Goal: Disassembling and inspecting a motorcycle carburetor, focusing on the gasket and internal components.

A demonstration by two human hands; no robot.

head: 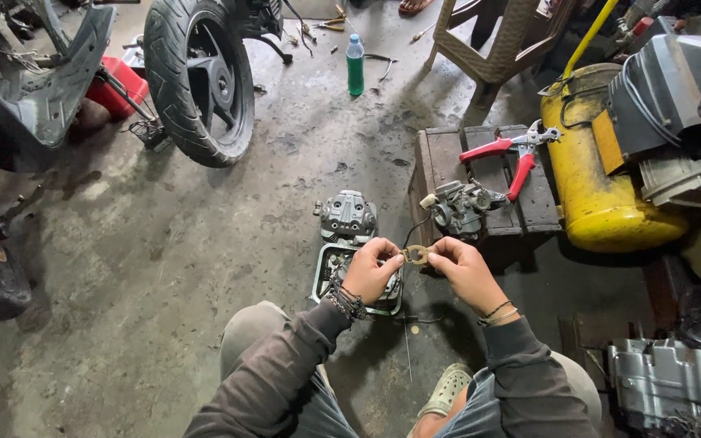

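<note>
We pinch a small brass ring (pixel 416 255) between left hand (pixel 372 269) and right hand (pixel 466 272); carburetor (pixel 458 208) at one o'clock.

A stained grey concrete floor (pixel 164 268) is seen under dull daylight. A woven plastic chair (pixel 501 40) and a low wooden pallet (pixel 448 162) are set on it.

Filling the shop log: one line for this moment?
left hand: pinches small ring | right hand: pinches same ring | below: engine cover
</note>
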